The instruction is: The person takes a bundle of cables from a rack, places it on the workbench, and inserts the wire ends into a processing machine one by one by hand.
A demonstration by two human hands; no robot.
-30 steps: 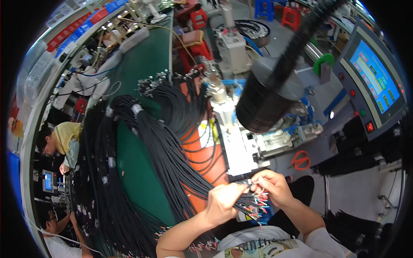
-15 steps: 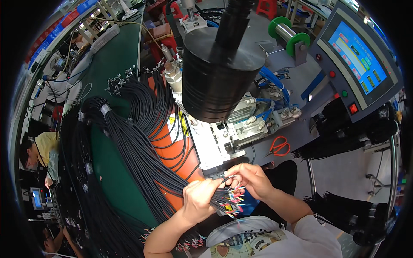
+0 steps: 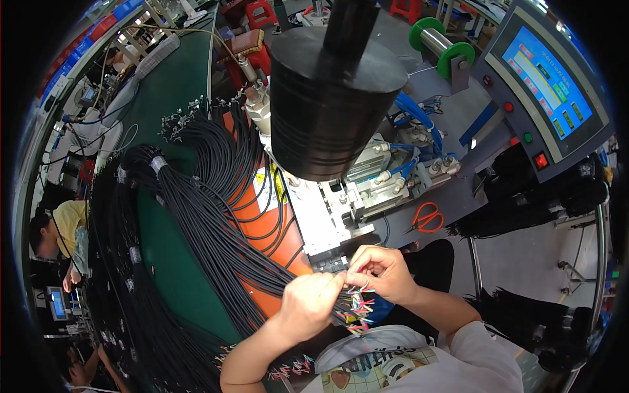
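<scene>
My left hand (image 3: 306,304) is closed around black cables (image 3: 226,252), close to their stripped ends. Coloured wire ends (image 3: 359,313) in red, white, yellow and blue fan out beneath my fingers. Against it, my right hand (image 3: 386,275) pinches with thumb and forefinger at the end of one cable. Its tip is mostly covered by my fingertips. Just beyond both hands stands a bench machine with a bright metal block (image 3: 321,226) and a large black cylinder (image 3: 337,108) above it.
Orange-handled scissors (image 3: 427,219) lie on the machine table at the right. A touch screen panel (image 3: 544,82) and a green-flanged wire spool (image 3: 442,47) stand behind. More cable bundles hang from a metal rack (image 3: 599,262). A co-worker (image 3: 69,229) is at the far left.
My right hand has come slightly left, its fingertips now meeting my left hand. The cable end between them has become less visible. The view has shifted a little.
</scene>
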